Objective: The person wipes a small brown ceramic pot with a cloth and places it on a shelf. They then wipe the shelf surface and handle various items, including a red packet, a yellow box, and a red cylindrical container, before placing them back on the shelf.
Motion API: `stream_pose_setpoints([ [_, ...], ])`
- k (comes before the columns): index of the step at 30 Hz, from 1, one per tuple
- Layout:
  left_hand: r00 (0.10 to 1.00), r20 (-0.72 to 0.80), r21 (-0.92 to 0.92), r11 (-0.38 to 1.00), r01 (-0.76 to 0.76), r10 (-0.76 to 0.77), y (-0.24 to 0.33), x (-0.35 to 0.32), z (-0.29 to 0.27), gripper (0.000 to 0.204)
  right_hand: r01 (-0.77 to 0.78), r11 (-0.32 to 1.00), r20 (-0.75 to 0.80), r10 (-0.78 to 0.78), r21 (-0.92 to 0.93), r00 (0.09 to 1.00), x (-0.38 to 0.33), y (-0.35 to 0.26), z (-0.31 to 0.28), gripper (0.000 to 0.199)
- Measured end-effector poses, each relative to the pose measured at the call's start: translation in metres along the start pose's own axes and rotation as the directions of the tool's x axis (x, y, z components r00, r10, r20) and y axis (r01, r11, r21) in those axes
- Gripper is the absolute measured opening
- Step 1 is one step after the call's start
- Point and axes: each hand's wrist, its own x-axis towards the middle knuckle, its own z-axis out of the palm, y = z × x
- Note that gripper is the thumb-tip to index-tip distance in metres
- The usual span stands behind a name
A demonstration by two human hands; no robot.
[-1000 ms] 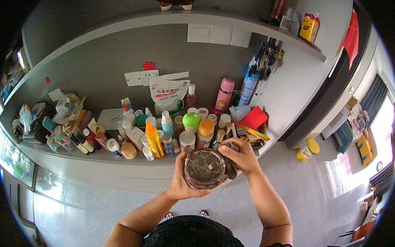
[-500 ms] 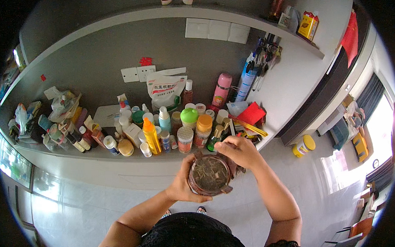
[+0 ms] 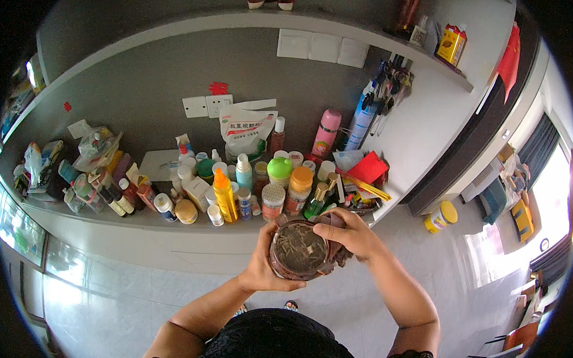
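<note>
Both hands hold a round brown jar just before the crowded surface: left hand fingers curled around its side, right hand fingers pressed over its rim.

Brown jar, orange-capped yellow bottle, pink flask

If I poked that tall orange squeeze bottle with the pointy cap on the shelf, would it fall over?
Probably yes. The orange squeeze bottle is tall and narrow, so it looks tippy. Small jars and bottles crowd the shelf around it, so it would likely knock some neighbours down too. It looks like plastic, so it probably would not break.
</note>
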Motion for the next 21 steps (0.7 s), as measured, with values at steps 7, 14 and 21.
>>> stream_pose_setpoints([
  [7,0.962,-0.266,-0.011,0.998,-0.069,0.063,-0.015,0.004,0.002,0.117,0.38,0.897,-0.389,-0.273,0.227,0.879,-0.013,0.018,0.022,0.036],
  [14,0.928,-0.361,0.025,0.996,-0.09,0.093,-0.006,0.016,0.015,0.116,0.498,0.835,-0.423,-0.373,0.234,0.826,-0.02,0.053,0.056,0.038],
  [21,0.903,-0.347,0.337,0.932,-0.13,0.251,-0.011,0.012,0.012,0.116,0.552,0.821,-0.565,-0.391,0.142,0.726,-0.027,0.028,0.039,0.036],
])
